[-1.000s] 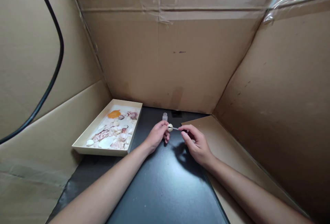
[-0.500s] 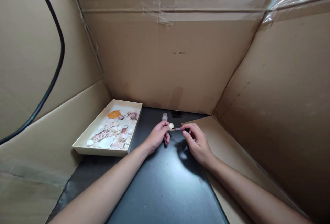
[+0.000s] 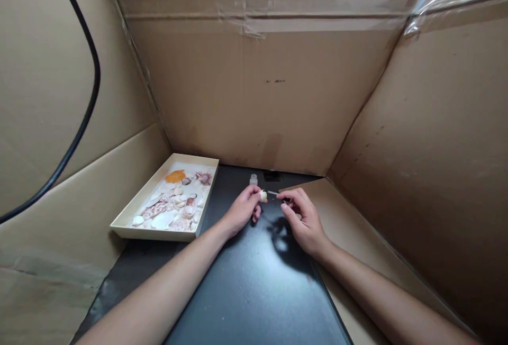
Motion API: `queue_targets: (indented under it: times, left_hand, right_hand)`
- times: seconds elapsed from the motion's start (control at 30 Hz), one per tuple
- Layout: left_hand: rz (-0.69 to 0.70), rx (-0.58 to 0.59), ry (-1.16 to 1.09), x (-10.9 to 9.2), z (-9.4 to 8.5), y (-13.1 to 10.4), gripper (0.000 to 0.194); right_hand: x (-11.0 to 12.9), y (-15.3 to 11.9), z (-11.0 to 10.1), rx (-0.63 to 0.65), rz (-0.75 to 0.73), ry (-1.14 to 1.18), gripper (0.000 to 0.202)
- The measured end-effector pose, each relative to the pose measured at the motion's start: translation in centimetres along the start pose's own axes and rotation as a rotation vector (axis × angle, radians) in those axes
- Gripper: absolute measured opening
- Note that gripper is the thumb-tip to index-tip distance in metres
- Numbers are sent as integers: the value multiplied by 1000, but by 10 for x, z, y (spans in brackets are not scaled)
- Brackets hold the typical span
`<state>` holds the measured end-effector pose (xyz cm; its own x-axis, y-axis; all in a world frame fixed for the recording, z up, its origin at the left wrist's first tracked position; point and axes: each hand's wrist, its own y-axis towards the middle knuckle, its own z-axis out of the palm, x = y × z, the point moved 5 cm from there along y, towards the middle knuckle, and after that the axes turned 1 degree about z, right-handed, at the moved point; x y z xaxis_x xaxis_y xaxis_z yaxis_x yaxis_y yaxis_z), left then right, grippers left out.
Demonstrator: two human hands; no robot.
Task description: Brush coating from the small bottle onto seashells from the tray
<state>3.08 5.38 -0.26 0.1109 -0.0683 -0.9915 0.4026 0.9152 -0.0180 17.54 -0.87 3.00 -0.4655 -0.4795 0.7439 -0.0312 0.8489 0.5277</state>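
My left hand (image 3: 245,206) pinches a small pale yellowish-white shell (image 3: 263,195) between thumb and fingertips, above the dark tabletop. From the right, my right hand (image 3: 304,218) grips a thin applicator brush (image 3: 273,192), its dark tip at the shell's upper edge. The handle end of the brush is mostly hidden by my fingers. Just behind my left hand stands a small clear bottle (image 3: 253,180).
A cream tray (image 3: 159,233) at left holds several seashells, among them an orange one (image 3: 175,176). Cardboard walls (image 3: 257,96) enclose the black table (image 3: 238,292). A cardboard sheet (image 3: 317,189) lies along the right, and a black cable (image 3: 95,75) hangs at upper left.
The brush tip has moved up from the shell's lower right side to its upper edge. The shell looks slightly turned in my left fingers; my arms have barely moved.
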Motion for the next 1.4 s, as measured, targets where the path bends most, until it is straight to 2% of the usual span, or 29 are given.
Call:
queue_targets:
  times: [0.1,0.27,0.47,0.63,0.8,0.97,1.13,1.3,1.4]
  left_hand:
    - [25,-9,33,-1,0,1,18]
    - [51,3,60,-2,1,1,19]
    - [70,-1,92,0,0,2,21]
    - [84,0,127,0,1,2,24]
    - [89,-15,117,0,0,2,23]
    - [45,-14,129,1,-1,1,21]
    - [47,-8,106,-1,0,1,23]
    - [56,-3,114,1,0,2,23]
    - [71,-7,108,1,0,2,23]
  right_hand:
    - [-2,-1,3,53,14,-3,19]
    - [-5,0,1,3,48,-21,18]
    - [0,-1,3,50,22,-14,18]
    - [-1,0,-1,-32,36,-35,16]
    - [0,0,2,32,14,-34,19]
    - [-2,0,-1,-29,34,-55,17]
    - [-2,0,2,43,10,-31,22]
    - [-3,1,-2,-34,40,-44,18]
    - [-1,1,1,14,3,-28,21]
